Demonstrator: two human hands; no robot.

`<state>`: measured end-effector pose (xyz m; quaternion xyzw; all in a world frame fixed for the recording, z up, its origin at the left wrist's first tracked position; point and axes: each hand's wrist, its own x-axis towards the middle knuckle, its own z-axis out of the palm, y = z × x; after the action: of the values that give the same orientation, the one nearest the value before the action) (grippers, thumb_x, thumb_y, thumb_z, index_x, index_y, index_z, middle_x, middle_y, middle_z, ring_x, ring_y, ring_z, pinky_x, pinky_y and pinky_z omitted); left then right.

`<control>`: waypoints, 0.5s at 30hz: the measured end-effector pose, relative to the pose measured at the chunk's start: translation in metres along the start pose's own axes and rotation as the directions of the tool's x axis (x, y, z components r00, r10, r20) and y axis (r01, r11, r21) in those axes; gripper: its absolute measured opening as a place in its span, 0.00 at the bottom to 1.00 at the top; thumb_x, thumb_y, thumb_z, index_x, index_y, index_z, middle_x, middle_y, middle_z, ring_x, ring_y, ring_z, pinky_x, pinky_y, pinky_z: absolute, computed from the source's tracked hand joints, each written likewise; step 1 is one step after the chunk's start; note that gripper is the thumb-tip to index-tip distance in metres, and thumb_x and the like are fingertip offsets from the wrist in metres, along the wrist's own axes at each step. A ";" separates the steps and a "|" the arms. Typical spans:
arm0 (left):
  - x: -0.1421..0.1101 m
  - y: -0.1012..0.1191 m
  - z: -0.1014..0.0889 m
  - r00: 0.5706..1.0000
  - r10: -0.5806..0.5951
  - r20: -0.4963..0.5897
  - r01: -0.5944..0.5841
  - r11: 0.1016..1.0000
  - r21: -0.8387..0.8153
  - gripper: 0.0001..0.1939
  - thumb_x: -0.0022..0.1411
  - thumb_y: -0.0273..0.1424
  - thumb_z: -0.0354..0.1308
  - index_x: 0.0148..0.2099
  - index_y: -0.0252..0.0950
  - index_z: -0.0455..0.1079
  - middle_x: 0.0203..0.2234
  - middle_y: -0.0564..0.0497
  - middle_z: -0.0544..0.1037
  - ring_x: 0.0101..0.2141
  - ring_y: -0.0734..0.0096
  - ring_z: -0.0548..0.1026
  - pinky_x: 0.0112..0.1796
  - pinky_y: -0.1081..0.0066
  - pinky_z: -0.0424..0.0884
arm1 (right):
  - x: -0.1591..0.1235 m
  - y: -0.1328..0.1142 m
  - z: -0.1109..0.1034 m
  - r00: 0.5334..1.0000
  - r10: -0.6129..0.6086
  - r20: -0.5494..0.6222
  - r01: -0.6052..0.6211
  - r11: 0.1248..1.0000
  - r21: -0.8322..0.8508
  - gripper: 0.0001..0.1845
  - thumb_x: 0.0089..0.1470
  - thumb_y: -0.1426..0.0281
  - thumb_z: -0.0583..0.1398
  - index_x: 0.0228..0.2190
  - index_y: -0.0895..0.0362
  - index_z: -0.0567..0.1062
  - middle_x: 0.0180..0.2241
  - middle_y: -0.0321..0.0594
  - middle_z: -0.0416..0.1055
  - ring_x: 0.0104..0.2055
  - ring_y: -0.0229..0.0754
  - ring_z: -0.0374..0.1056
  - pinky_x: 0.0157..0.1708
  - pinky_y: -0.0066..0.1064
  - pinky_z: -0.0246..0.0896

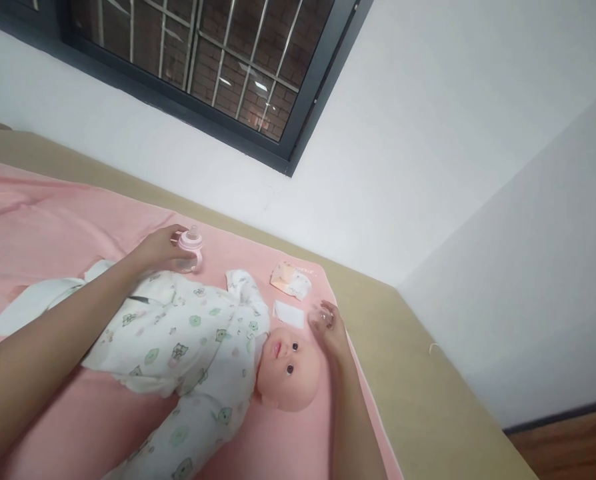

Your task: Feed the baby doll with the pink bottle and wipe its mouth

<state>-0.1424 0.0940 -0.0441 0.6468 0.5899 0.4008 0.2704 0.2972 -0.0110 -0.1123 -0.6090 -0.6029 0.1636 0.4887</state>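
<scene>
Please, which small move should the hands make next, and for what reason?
Probably the right hand should set the clear piece down on the pink sheet, near the white cloth. The left hand holds the bottle, whose teat looks uncovered, so a free right hand could perhaps steady the doll's head.

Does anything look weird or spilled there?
One small oddity: a pale curled bit sits alone on the tan surface, off the pink sheet under the doll. It's too small to name. I see no spill around the bottle in the left hand.
</scene>
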 end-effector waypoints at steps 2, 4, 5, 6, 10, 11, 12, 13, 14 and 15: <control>-0.002 0.007 -0.003 1.000 0.028 -0.008 -0.028 0.999 -0.047 0.32 0.38 0.41 0.65 0.47 0.35 0.66 0.42 0.42 0.76 0.44 0.49 0.73 0.43 0.60 0.70 | 0.004 -0.020 0.001 0.999 0.026 -0.019 -0.023 0.988 0.154 0.32 0.41 0.62 0.63 0.49 0.54 0.63 0.51 0.49 0.65 0.48 0.45 0.68 0.44 0.41 0.68; -0.005 0.018 -0.006 0.998 0.061 0.001 -0.060 0.994 -0.086 0.33 0.39 0.42 0.65 0.48 0.35 0.65 0.43 0.44 0.76 0.44 0.52 0.74 0.43 0.62 0.71 | 0.009 -0.048 0.003 0.998 -0.001 -0.065 0.018 0.967 0.253 0.33 0.40 0.62 0.65 0.49 0.54 0.63 0.50 0.48 0.65 0.49 0.45 0.67 0.46 0.41 0.67; -0.008 0.025 -0.007 0.997 0.075 0.006 -0.074 0.992 -0.099 0.33 0.39 0.42 0.66 0.49 0.36 0.65 0.43 0.45 0.76 0.44 0.54 0.74 0.43 0.63 0.71 | 0.010 -0.065 0.004 0.996 -0.023 -0.090 0.049 0.952 0.302 0.31 0.41 0.62 0.65 0.47 0.54 0.64 0.49 0.48 0.66 0.48 0.45 0.68 0.47 0.41 0.66; -0.011 0.034 -0.007 0.996 0.089 0.014 -0.087 0.990 -0.111 0.33 0.40 0.41 0.66 0.49 0.37 0.65 0.43 0.46 0.76 0.43 0.55 0.74 0.44 0.64 0.71 | 0.010 -0.082 0.005 0.994 -0.053 -0.095 0.083 0.936 0.342 0.30 0.41 0.61 0.65 0.46 0.55 0.65 0.49 0.48 0.67 0.48 0.45 0.68 0.48 0.41 0.65; -0.034 0.073 -0.009 0.975 0.202 0.090 -0.184 0.967 -0.177 0.32 0.42 0.39 0.65 0.51 0.38 0.65 0.46 0.48 0.75 0.46 0.56 0.74 0.46 0.65 0.71 | -0.003 -0.154 0.008 0.967 -0.250 -0.052 0.246 0.861 0.445 0.26 0.45 0.63 0.65 0.46 0.52 0.66 0.51 0.45 0.66 0.52 0.43 0.66 0.49 0.39 0.65; -0.041 0.083 -0.008 0.963 0.246 0.109 -0.225 0.958 -0.177 0.31 0.43 0.39 0.65 0.51 0.38 0.65 0.47 0.49 0.75 0.47 0.56 0.73 0.47 0.65 0.70 | -0.009 -0.169 0.009 0.959 -0.279 -0.049 0.271 0.856 0.440 0.25 0.45 0.64 0.65 0.46 0.51 0.67 0.52 0.45 0.65 0.52 0.43 0.65 0.49 0.38 0.65; -0.049 0.091 -0.007 0.949 0.289 0.125 -0.267 0.949 -0.168 0.31 0.44 0.39 0.64 0.52 0.39 0.66 0.47 0.49 0.75 0.47 0.56 0.73 0.48 0.64 0.70 | -0.014 -0.184 0.010 0.952 -0.301 -0.052 0.293 0.853 0.431 0.25 0.46 0.65 0.65 0.47 0.50 0.67 0.53 0.44 0.65 0.52 0.42 0.65 0.49 0.38 0.65; -0.056 0.099 -0.006 0.934 0.331 0.132 -0.311 0.938 -0.150 0.30 0.46 0.39 0.64 0.52 0.40 0.65 0.47 0.50 0.74 0.47 0.56 0.73 0.49 0.64 0.69 | -0.019 -0.197 0.011 0.944 -0.325 -0.053 0.317 0.850 0.420 0.25 0.46 0.65 0.65 0.47 0.49 0.67 0.54 0.43 0.64 0.53 0.42 0.65 0.49 0.38 0.65; -0.063 0.105 -0.005 0.919 0.371 0.134 -0.356 0.926 -0.127 0.29 0.47 0.39 0.63 0.53 0.41 0.65 0.48 0.51 0.74 0.48 0.57 0.72 0.49 0.64 0.68 | -0.024 -0.207 0.012 0.937 -0.346 -0.053 0.337 0.848 0.409 0.26 0.46 0.65 0.65 0.48 0.49 0.67 0.54 0.42 0.64 0.53 0.42 0.64 0.50 0.39 0.65; -0.071 0.111 -0.003 0.904 0.407 0.131 -0.396 0.913 -0.100 0.29 0.48 0.39 0.62 0.54 0.42 0.64 0.48 0.51 0.74 0.48 0.57 0.72 0.49 0.64 0.68 | -0.028 -0.216 0.014 0.930 -0.363 -0.050 0.351 0.845 0.404 0.26 0.46 0.66 0.65 0.48 0.48 0.67 0.53 0.42 0.64 0.54 0.42 0.64 0.50 0.39 0.65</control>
<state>-0.0827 0.0070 0.0344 0.7725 0.4075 0.4191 0.2481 0.1559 -0.0750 0.0417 -0.3690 -0.6653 0.2001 0.6174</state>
